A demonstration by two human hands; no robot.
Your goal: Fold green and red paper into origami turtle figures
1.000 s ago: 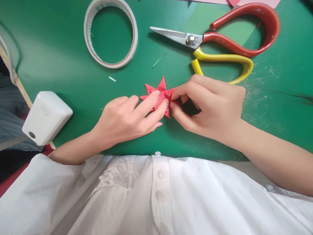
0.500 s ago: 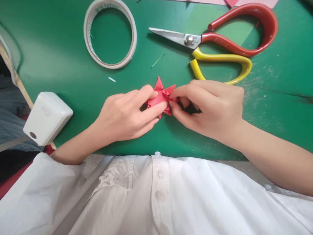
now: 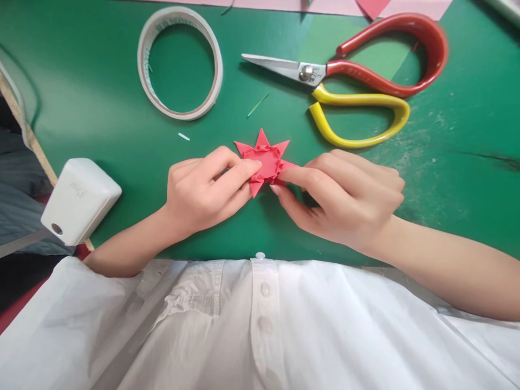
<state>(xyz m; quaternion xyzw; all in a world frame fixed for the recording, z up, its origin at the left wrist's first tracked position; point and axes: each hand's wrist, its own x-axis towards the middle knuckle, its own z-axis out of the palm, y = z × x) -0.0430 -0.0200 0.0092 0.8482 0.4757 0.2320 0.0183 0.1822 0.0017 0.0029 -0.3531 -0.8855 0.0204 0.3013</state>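
Right, I have both bare hands on the red paper star point(image 3: 268, 161), which sits close to the middle of the near edge of the green surface point(image 3: 81, 97). My left hand point(image 3: 207, 187) grips the star's left side, a finger pressed on top and the thumb mostly hidden behind the paper. Over on the other side, my right hand point(image 3: 345, 192) closes finger and thumb about a right-hand point; the exact contact between them is hard to see. The points fan outward around a flat middle ringed with small crumpled folds, and whether the star touches the surface, I can't tell.

Beyond my right hand lie the scissors point(image 3: 337, 66), blades aimed toward the left edge, red handle lapping a green sheet point(image 3: 319, 40). Farther left is the roll of tape point(image 3: 143, 65), flat on its side, a white scrap point(image 3: 183, 136) on its near side. A green sliver point(image 3: 258, 105) lies between star and scissors. Down by the left edge, there's a white block point(image 3: 79, 197).
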